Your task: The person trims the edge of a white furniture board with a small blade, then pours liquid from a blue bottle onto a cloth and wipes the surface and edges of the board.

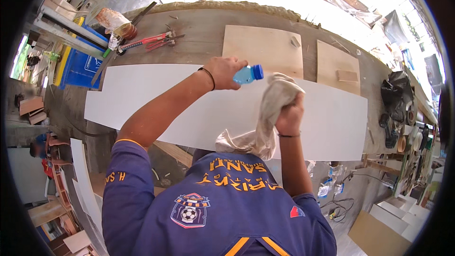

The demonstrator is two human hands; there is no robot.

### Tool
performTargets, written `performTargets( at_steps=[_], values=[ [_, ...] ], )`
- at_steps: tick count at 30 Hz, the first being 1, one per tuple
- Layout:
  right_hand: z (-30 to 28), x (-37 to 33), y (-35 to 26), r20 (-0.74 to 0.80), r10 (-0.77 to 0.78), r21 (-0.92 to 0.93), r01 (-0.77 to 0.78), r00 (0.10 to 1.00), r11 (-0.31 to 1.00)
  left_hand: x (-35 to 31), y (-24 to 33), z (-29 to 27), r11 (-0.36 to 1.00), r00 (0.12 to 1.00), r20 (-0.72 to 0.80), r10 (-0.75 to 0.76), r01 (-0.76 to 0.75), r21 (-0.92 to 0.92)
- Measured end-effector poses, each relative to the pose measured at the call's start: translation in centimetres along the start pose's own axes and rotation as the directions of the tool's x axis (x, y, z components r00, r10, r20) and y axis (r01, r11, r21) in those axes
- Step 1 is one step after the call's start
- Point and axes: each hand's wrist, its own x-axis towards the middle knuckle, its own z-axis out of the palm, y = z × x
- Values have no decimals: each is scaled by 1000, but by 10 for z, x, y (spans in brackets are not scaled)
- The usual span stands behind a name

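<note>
Grey-brown workbench (194, 26) spans the view, and across it lies a long white panel (327, 118), its near edge toward the person's body. Beyond the panel, toward the far side, sit a larger pale plywood board (260, 47) and a smaller plywood piece (329, 59) to its right. A crumpled off-white cloth (269, 114) hangs above the panel from the right hand (290, 116), whose fingers are clamped on its bunched upper part; its lower end drapes toward the person's chest. Red-handled hand tools (137, 43) lie on the bench at far left. Over the panel, the left hand (223, 72) has its fingers wrapped around a small clear bottle of light-blue tint (243, 75), tipped on its side. A wood block (347, 76) rests on the smaller plywood piece. Smallest is the bottle's dark-blue cap (258, 71), pointing right, near the cloth.
</note>
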Motion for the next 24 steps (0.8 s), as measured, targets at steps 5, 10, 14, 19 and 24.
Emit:
performTargets(
  at_steps=[5, 10, 14, 19, 24],
  values=[
    [9, 1, 26, -2, 137, 11, -137, 991, 991, -6, 28, -12, 981, 970, 244, -17, -31, 190],
    [7, -4, 29, -26, 115, -24, -116, 993, 993, -7, 25, -9, 960, 947, 315, -62, -29, 277],
    [3, -7, 27, 26, 136, -2, -136, 990, 991, -8, 30, -8, 951, 939, 334, -86, -23, 308],
    [-3, -7, 24, -11, 101, -49, -101, 995, 994, -5, 33, -8, 944, 939, 334, -82, -35, 329],
    [-11, -8, 20, -7, 75, -59, -75, 997, 995, -4, 43, -5, 924, 929, 362, -75, -72, 374]
  ],
)
